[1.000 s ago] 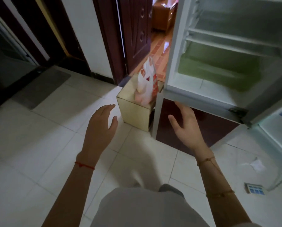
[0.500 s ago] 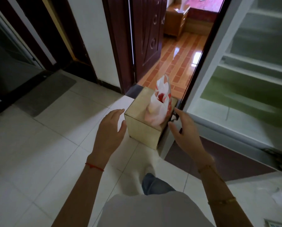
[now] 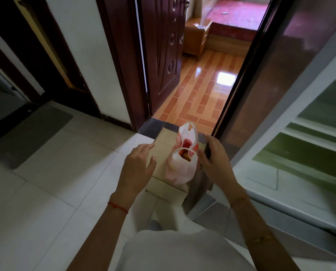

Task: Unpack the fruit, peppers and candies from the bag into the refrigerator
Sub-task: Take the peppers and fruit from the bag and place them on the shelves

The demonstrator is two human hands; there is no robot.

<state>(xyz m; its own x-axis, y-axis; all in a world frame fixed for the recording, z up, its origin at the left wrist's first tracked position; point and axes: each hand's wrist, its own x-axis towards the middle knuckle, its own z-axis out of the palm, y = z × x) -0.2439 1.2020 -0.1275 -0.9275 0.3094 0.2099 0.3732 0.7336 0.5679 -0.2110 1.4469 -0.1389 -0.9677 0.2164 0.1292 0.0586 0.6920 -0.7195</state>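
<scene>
A white and red plastic bag [image 3: 180, 169] stands on a cardboard box [image 3: 161, 153] on the floor, its handles up and something orange showing in its mouth. My left hand [image 3: 137, 167] hovers over the box just left of the bag, fingers relaxed and holding nothing. My right hand [image 3: 216, 161] is close beside the bag on its right, fingers spread, empty. The open refrigerator [image 3: 303, 149] fills the right side, with bare glass shelves and a white floor.
The refrigerator's door edge [image 3: 239, 90] runs down to the box's right side. Beyond the box an open wooden door [image 3: 163, 55] leads to a room with an orange tiled floor. A dark mat [image 3: 30, 133] lies at the left on the pale floor tiles.
I have stepped closer to the box, and both hands have moved forward to either side of the bag. The view has swung left, away from the refrigerator's inside.
</scene>
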